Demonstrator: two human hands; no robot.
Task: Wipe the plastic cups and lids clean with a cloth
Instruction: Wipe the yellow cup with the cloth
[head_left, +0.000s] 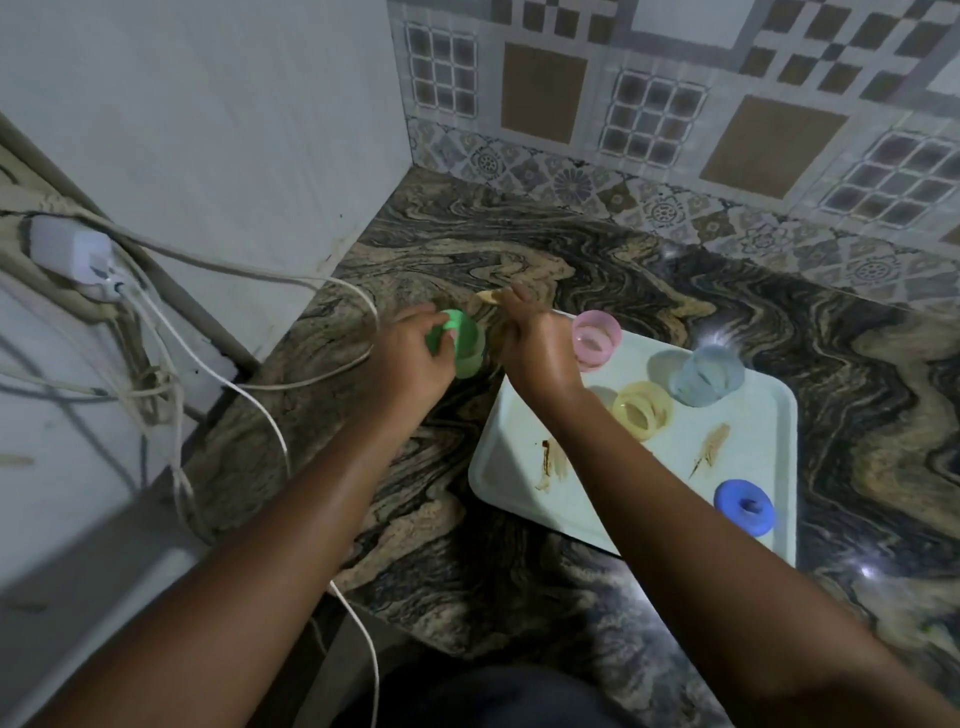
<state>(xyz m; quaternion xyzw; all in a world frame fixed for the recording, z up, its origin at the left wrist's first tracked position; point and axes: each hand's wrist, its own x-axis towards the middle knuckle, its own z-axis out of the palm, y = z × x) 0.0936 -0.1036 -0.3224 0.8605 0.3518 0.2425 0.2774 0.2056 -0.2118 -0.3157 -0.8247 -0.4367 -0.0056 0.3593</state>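
Note:
My left hand (410, 345) grips a green plastic cup (462, 343) above the marble counter, left of a pale tray (675, 467). My right hand (535, 338) is just right of the cup and pinches a small beige cloth (489, 296), of which only a bit shows past the fingers. On the tray stand a pink cup (596, 339), a clear blue cup (706, 375), a yellow cup or lid (641, 410) and a blue lid (744, 506).
Brown smears (550, 462) mark the tray's surface. White cables (249, 364) run from a charger plug (78, 257) on the left wall across the counter's left edge. A tiled wall (675, 104) bounds the counter (571, 249) at the back.

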